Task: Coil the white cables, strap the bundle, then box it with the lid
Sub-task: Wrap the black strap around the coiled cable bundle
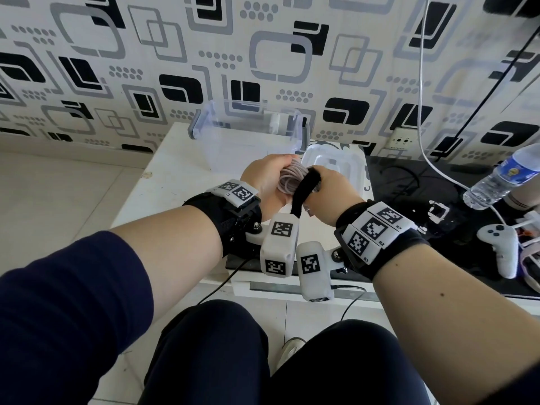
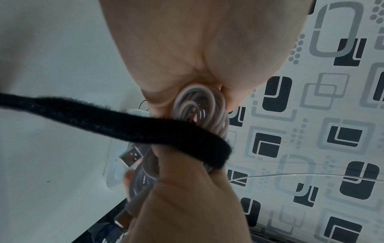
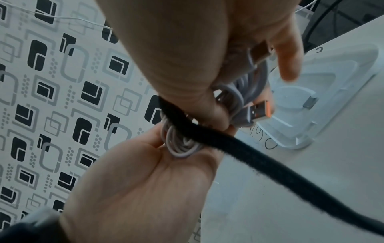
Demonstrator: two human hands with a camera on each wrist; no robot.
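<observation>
A coil of white cables [image 1: 289,181] hangs in the air between both hands, over the white table. My left hand [image 1: 270,173] grips its left end, fingers curled round the loops [image 2: 199,105]. My right hand [image 1: 325,185] grips the other end. A black strap [image 1: 304,191] lies across the middle of the coil [image 3: 180,145], and its free tail [image 3: 290,177] trails toward me. The right thumb [image 3: 199,102] pins the strap [image 2: 158,129] to the bundle. A USB plug [image 3: 259,113] sticks out by the right fingers. The clear box [image 1: 248,133] stands behind, its lid [image 1: 333,166] beside it.
The white table [image 1: 175,176] meets a black glass surface [image 1: 423,185] on the right, with a water bottle [image 1: 502,176] and a white game controller [image 1: 501,249] on it. A white cord [image 1: 420,83] hangs down the patterned wall. My knees are below the table edge.
</observation>
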